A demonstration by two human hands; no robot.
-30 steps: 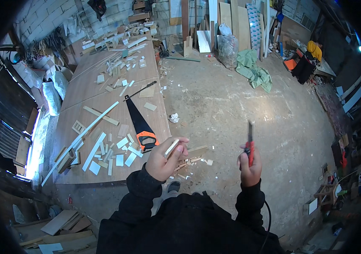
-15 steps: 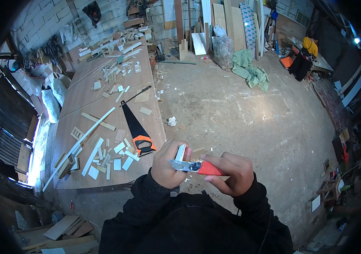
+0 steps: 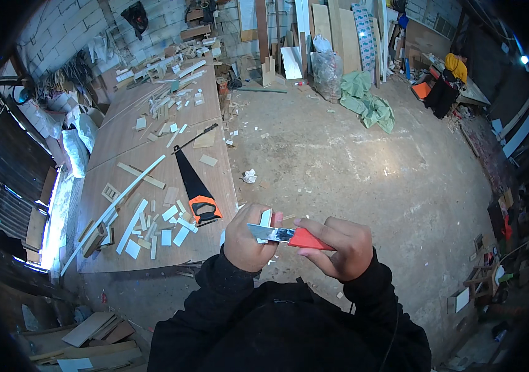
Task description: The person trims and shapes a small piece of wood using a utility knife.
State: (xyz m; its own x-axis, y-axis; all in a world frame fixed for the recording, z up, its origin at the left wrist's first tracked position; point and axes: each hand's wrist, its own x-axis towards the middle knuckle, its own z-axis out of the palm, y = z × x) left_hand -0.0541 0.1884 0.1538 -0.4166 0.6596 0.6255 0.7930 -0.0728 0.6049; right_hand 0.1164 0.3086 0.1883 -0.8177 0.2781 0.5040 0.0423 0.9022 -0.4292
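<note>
In front of my chest, my left hand is closed round a small white-faced piece of wood. My right hand grips a red-handled knife with a flat, broad metal blade, its exact kind unclear. The blade points left and lies across the white-faced piece, by the left fingers. Whether the edge bites into the piece cannot be made out. Left of my hands, a handsaw with a black blade and orange handle rests on the wooden worktable.
Offcuts and a long white strip litter the table. Farther off, a clear sack and green cloth lie near leaning boards. A person in yellow is at the far right. Scrap boards lie lower left.
My view has shifted slightly, so the table and saw appear a little farther left. Both hands keep their grips, and the blade stays across the white-faced piece.
</note>
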